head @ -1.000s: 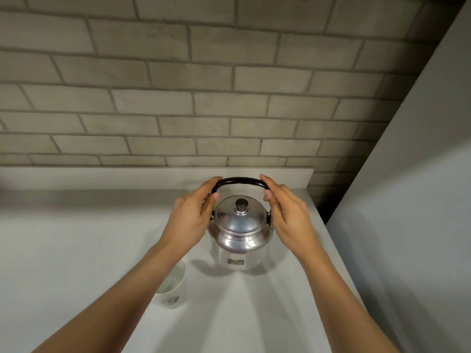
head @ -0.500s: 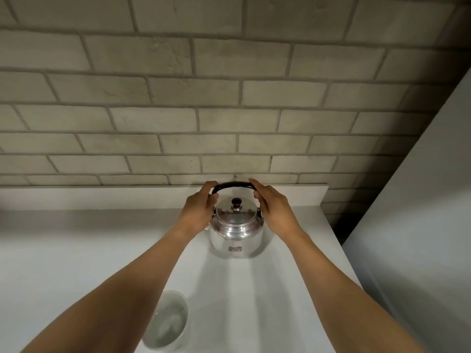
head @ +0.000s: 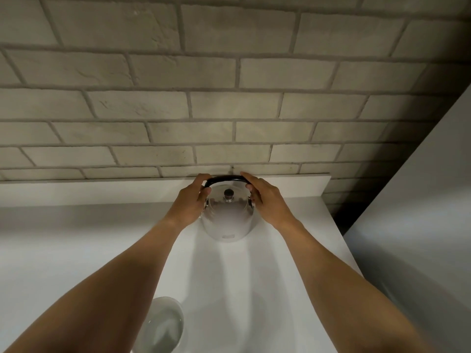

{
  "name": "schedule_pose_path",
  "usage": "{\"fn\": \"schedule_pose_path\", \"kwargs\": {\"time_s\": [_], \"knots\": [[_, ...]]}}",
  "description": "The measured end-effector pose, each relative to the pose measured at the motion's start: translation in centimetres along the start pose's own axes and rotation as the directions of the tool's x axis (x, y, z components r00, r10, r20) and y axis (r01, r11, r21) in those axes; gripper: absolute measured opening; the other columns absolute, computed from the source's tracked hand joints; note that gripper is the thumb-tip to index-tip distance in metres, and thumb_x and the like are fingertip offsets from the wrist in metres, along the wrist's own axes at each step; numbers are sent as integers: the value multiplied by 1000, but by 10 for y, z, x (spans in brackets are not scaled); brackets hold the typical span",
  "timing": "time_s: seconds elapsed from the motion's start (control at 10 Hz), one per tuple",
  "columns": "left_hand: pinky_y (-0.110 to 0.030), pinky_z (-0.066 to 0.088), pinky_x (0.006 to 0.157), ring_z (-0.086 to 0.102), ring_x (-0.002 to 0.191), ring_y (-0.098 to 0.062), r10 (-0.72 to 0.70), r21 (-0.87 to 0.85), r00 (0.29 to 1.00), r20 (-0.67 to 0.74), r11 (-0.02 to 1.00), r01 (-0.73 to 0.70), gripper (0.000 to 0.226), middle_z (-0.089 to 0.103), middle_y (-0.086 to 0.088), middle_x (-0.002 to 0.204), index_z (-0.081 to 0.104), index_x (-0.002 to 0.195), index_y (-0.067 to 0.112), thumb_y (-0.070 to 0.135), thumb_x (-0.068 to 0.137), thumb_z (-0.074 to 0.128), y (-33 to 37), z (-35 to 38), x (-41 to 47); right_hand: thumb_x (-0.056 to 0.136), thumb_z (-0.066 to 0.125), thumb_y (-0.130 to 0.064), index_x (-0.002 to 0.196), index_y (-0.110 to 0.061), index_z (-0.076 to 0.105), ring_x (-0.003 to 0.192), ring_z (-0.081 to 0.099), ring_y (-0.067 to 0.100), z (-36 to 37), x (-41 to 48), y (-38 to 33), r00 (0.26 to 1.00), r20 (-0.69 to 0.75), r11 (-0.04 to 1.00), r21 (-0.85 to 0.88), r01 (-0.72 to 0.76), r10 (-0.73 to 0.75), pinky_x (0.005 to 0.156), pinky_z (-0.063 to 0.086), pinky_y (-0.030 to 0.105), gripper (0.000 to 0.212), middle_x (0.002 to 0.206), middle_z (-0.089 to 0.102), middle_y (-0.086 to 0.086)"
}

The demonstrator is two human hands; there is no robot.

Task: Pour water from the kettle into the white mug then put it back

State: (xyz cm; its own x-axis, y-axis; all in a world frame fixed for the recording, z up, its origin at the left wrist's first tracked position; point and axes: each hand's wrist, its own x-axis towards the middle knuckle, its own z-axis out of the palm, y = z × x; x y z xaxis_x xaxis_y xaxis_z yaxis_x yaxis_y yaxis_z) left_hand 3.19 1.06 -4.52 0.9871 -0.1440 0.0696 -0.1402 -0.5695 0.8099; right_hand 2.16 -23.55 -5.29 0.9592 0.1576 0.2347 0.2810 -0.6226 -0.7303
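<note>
A shiny steel kettle with a black arched handle and a knobbed lid stands upright on the white counter, close to the back ledge. My left hand grips the left end of the handle and my right hand grips the right end. The white mug sits near the bottom edge of the view, beside my left forearm, with water visible inside.
A grey brick wall rises behind a low white ledge. A tall pale panel closes off the right side, with a dark gap at the counter's back right corner.
The kettle, held in both hands, has moved away from me toward the back ledge. The mug now lies much nearer the bottom of the view.
</note>
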Motion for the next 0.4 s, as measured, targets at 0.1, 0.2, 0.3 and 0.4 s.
{"fn": "schedule_pose_path", "kwargs": {"time_s": [0.1, 0.2, 0.3, 0.4], "knots": [[-50, 62, 85, 70, 90, -28, 13, -7, 1000, -4, 1000, -13, 29, 68, -5, 104, 48, 131, 43, 22, 110, 48, -3, 1, 3, 109, 46, -4, 156, -36, 49, 120, 63, 12, 1, 1, 2, 1000, 3, 1000, -8, -3, 3, 107, 54, 40, 57, 141, 63, 3], [-32, 58, 75, 70, 90, -19, 18, -18, 1000, 1, 1000, -18, 30, 67, -6, 113, 45, 130, 50, 27, 110, 48, -5, 2, 6, 110, 47, -6, 156, -33, 50, 118, 64, 17, -1, 5, 4, 1000, 1, 1000, -9, -2, 2, 107, 54, 43, 54, 140, 63, 4], [-31, 54, 84, 70, 107, -26, -33, -25, 999, 11, 999, 33, 42, 63, -8, 128, 41, 143, 49, 35, 106, 56, 2, 1, 2, 109, 54, -15, 159, -37, 43, 99, 68, 7, -7, 3, -1, 1000, 13, 999, -39, -21, 21, 101, 54, 29, 56, 148, 59, 1], [-46, 44, 114, 47, 143, -30, -51, 29, 999, 15, 998, 51, 74, 41, -10, 157, 22, 158, 49, 51, 97, 66, 13, -4, -4, 103, 66, -28, 164, -45, 25, 85, 67, -3, -16, -6, -6, 996, -48, 997, -14, -75, 74, 78, 44, 0, 75, 150, 47, -15]]}}
